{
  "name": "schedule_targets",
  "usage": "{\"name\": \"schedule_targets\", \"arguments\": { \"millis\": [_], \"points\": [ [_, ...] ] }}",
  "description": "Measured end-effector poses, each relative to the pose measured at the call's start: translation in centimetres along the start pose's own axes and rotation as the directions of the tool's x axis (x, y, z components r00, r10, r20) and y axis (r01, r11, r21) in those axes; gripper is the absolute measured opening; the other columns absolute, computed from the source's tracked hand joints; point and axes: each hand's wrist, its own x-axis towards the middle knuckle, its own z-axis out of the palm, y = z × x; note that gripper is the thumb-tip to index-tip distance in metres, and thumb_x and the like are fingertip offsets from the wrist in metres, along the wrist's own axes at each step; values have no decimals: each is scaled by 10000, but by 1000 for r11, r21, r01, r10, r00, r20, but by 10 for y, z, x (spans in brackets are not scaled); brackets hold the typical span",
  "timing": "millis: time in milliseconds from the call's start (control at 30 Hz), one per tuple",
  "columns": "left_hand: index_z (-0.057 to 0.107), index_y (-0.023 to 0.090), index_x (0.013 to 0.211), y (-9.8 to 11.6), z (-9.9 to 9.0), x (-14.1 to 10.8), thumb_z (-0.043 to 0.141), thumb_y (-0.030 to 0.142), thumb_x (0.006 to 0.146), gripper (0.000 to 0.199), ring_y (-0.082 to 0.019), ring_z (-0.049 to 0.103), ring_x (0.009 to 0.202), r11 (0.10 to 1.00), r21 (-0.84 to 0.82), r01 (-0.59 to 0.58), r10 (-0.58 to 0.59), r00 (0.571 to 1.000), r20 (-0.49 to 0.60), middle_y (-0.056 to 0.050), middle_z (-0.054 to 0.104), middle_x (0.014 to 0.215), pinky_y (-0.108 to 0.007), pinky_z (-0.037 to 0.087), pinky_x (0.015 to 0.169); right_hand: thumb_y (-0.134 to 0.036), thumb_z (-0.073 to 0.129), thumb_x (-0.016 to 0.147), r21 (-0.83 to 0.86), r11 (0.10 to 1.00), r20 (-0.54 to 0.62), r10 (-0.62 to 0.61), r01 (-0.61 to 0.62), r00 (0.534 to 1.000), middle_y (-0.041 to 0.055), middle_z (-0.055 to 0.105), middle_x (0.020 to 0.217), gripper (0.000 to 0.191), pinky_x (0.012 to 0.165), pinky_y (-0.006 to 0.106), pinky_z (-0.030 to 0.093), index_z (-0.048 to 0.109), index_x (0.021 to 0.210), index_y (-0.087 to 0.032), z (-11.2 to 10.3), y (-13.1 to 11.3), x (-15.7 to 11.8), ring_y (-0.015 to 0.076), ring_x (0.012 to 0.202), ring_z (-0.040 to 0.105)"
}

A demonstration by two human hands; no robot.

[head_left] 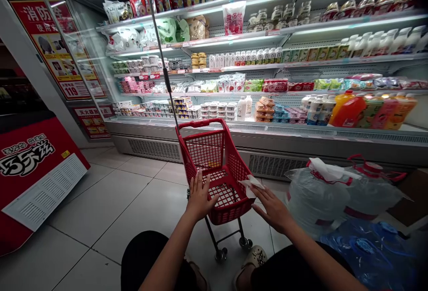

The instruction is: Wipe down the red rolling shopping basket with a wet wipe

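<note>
A small red shopping cart [229, 164] with a mesh basket stands upright on the floor between my knees. My left hand [199, 196] has its fingers spread at the near left side of the basket, with nothing in it. On the other side, my right hand [271, 207] is at the right rim with a white tissue [250, 185] under its fingertips, against the basket's edge. The basket holds nothing that I can make out. A thin dark pole [165, 74] rises from the cart's handle end.
Behind the cart runs a refrigerated shelf unit [149, 148] full of drinks and dairy packs. Large water jugs [321, 197] and blue-capped bottles [368, 251] stand close on the right. A red freezer [36, 170] is at the left, on pale floor tiles [113, 210].
</note>
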Motion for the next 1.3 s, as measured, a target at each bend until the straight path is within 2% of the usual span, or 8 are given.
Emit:
{"name": "schedule_targets", "arguments": {
  "millis": [100, 267, 367, 567, 733, 933, 1200, 1300],
  "points": [
    [238, 242, 1673, -3, -1, 3, 518, 562, 1012, 786, -357, 27, 1624, 1000, -15, -15, 15, 1000, 26, -129, 3, 1769, -599, 199, 1275, -584, 422, 1062, 28, 999, -27, 38, -37, 999, 3, 373, 1680, 734, 1138, 532, 498, 120, 1687, -348, 7, -29, -5, 319, 1575, 278],
    [237, 300, 1670, -10, -7, 5, 594, 431, 985, 784, -360, 43, 1623, 999, -17, -40, 41, 998, 46, -90, -2, 1774, -591, 217, 1273, -570, 496, 1038, 62, 985, -6, -161, 161, 987, 41, 348, 1691, 825, 1218, 537, 412, 79, 1694, -295, 12, -71, -20, 334, 1572, 280],
    [257, 331, 1663, -14, -10, 4, 626, 325, 948, 805, -366, 66, 1621, 999, -2, -47, 47, 996, 72, -70, -9, 1775, -586, 217, 1274, -550, 512, 1036, 45, 974, 12, -221, 220, 975, 30, 356, 1687, 818, 1243, 545, 375, 82, 1690, -313, 9, -57, -22, 323, 1567, 296],
    [222, 391, 1665, -14, -14, -1, 633, 252, 922, 860, -370, 75, 1620, 997, 3, -77, 77, 994, 73, -22, -54, 1773, -574, 234, 1275, -555, 431, 1069, 7, 995, -5, -101, 101, 995, 14, 306, 1708, 755, 1241, 534, 371, 59, 1688, -333, 3, -1, -13, 289, 1573, 290],
    [131, 438, 1668, -11, -19, -8, 646, 223, 911, 941, -391, 52, 1617, 996, 2, -85, 85, 994, 72, 6, -99, 1766, -579, 298, 1250, -589, 294, 1096, 108, 994, 53, -4, -2, 999, 11, 222, 1732, 677, 1252, 465, 353, 91, 1686, -326, 5, 11, 47, 237, 1576, 280],
    [143, 447, 1664, -19, -27, -15, 659, 203, 907, 947, -407, 73, 1612, 995, 5, -98, 97, 988, 118, -6, -129, 1761, -567, 329, 1238, -625, 234, 1087, 135, 990, 56, 29, -37, 998, 55, 306, 1703, 682, 1231, 501, 376, 184, 1676, -284, 18, 13, 115, 273, 1549, 342],
    [196, 400, 1666, -64, -48, -5, 490, 264, 1024, 719, -275, 216, 1605, 987, 54, -150, 142, 982, 123, -9, 175, 1756, -514, 285, 1275, -563, 261, 1106, 155, 987, 31, -54, 49, 998, -15, 283, 1713, 616, 1259, 500, 344, 120, 1672, -365, 14, -25, 72, 241, 1561, 320],
    [253, 345, 1663, -68, -49, -5, 405, 241, 1051, 639, -232, 262, 1592, 986, 140, -94, 88, 995, 46, -25, 277, 1728, -500, 252, 1296, -576, 275, 1101, 184, 982, 54, -50, 40, 997, -18, 287, 1711, 633, 1242, 522, 376, 95, 1672, -373, 10, -45, 53, 257, 1560, 322]
  ]
}}
